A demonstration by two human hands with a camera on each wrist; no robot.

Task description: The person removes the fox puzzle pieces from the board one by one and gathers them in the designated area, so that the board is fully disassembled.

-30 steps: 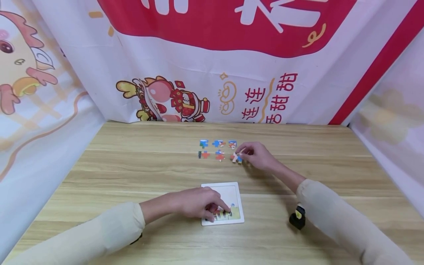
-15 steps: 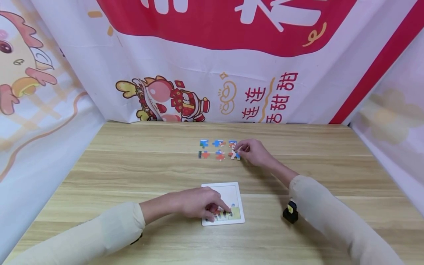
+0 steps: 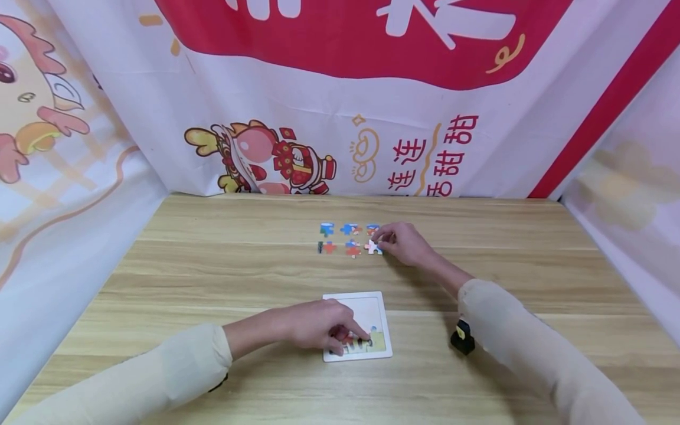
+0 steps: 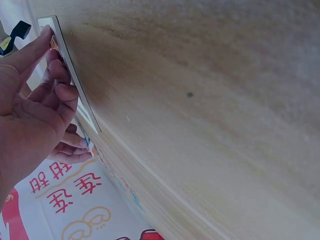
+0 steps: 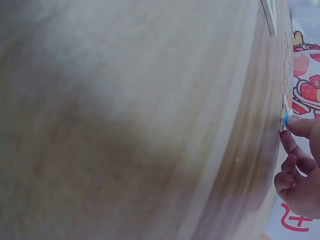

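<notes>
My left hand (image 3: pixel 321 324) rests over a white puzzle frame (image 3: pixel 386 330). Its index finger touches the joined pieces in the lower part of the frame, and the other fingers are loosely bent. In the left wrist view that hand (image 4: pixel 37 100) lies along the frame's edge (image 4: pixel 75 75). Farther back, my right hand (image 3: pixel 406 243) pinches a pale and blue puzzle piece (image 3: pixel 374 248) at the right end of the front row. The right wrist view shows the blue part of this piece (image 5: pixel 286 119) between thumb and finger; the fingers hide the rest.
Left of the pinched piece lie a red and blue puzzle piece (image 3: pixel 353 248) and a red piece with a dark edge (image 3: pixel 327 247). Behind them lie several blue pieces (image 3: pixel 326 229). A printed curtain (image 3: pixel 319 118) borders the wooden table (image 3: pixel 223 254).
My right hand has shifted slightly back and left, and the piece in its fingers has turned and moved left. The left hand stays on the frame.
</notes>
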